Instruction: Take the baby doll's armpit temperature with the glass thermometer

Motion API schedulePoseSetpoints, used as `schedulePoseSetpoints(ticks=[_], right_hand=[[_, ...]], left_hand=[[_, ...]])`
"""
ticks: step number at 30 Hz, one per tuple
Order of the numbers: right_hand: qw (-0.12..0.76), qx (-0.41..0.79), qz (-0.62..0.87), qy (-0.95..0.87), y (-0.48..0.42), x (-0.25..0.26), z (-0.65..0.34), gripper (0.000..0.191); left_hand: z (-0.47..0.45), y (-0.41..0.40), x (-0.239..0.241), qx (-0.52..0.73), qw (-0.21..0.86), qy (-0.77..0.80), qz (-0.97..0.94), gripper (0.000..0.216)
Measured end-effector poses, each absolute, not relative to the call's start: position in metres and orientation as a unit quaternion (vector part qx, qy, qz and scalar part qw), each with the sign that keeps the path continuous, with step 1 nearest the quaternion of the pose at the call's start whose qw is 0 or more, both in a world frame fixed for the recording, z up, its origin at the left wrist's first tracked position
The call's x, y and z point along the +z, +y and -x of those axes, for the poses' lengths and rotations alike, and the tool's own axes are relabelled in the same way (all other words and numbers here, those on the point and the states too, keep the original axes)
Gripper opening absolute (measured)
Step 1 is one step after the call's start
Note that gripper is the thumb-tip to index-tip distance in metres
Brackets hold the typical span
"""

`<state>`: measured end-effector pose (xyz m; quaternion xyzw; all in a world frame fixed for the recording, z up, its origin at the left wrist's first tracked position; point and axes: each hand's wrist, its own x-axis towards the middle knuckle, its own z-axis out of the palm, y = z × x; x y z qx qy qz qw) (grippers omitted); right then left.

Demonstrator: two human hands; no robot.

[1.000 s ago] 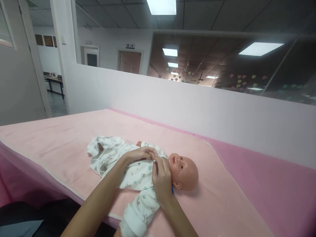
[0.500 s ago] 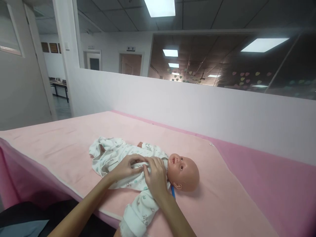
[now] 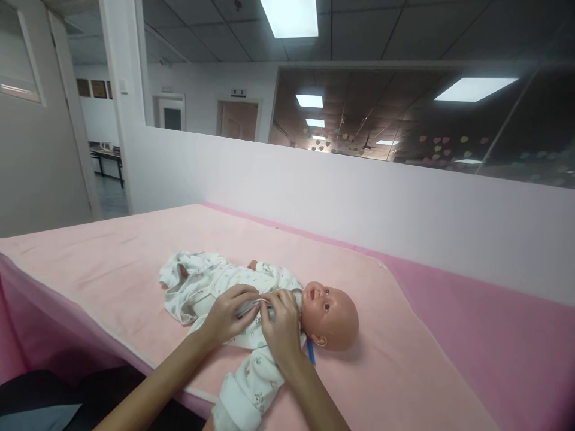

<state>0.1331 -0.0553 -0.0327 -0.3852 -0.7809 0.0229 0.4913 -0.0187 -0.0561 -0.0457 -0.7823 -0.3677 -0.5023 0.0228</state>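
Observation:
A baby doll (image 3: pixel 335 317) lies on its back, head to the right, on a pink sheet. It wears a white baby outfit (image 3: pixel 251 362) with small prints. Over the doll's chest, my left hand (image 3: pixel 231 314) pinches an edge of the outfit's front between thumb and fingers. Close beside it, my right hand (image 3: pixel 282 323) is closed on the same edge near the neck, its fingertips almost meeting the left ones. The cloth between them is slightly lifted. Whether a fastener is in the fingers is hidden.
The pink sheet (image 3: pixel 404 371) covers a padded surface with a darker pink border (image 3: pixel 494 323). A white low wall (image 3: pixel 314 185) with glass above runs along the back. A blue strip (image 3: pixel 311 352) shows beneath the doll's neck. An open door (image 3: pixel 40 149) stands at the left.
My left hand has closed its thumb and fingers on the outfit's front edge, which is now raised between both hands. The camera view has shifted slightly.

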Motion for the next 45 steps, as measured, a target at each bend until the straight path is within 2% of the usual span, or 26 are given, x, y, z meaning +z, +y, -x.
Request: schedulePoseSetpoints(ticks=[9, 21, 25, 34, 45], right_hand=[[0.497, 0.049, 0.387, -0.775, -0.058, -0.03, -0.133, 0.01], [0.511, 0.057, 0.391, -0.763, -0.052, -0.034, -0.132, 0.011], [0.517, 0.052, 0.386, -0.762, -0.051, -0.035, -0.132, 0.011], [0.506, 0.043, 0.381, -0.772, -0.05, -0.037, -0.133, 0.009], [0.478, 0.001, 0.377, -0.794, -0.049, -0.038, -0.134, 0.008]], left_hand=[[0.019, -0.059, -0.043, -0.471, 0.133, -0.367, 0.791, 0.018], [0.014, -0.055, -0.046, -0.411, 0.167, -0.391, 0.807, 0.016], [0.015, -0.052, -0.049, -0.405, 0.12, -0.411, 0.808, 0.017], [0.026, -0.059, -0.032, -0.442, -0.125, -0.403, 0.791, 0.018], [0.026, -0.061, -0.035, -0.483, -0.117, -0.418, 0.761, 0.016]])
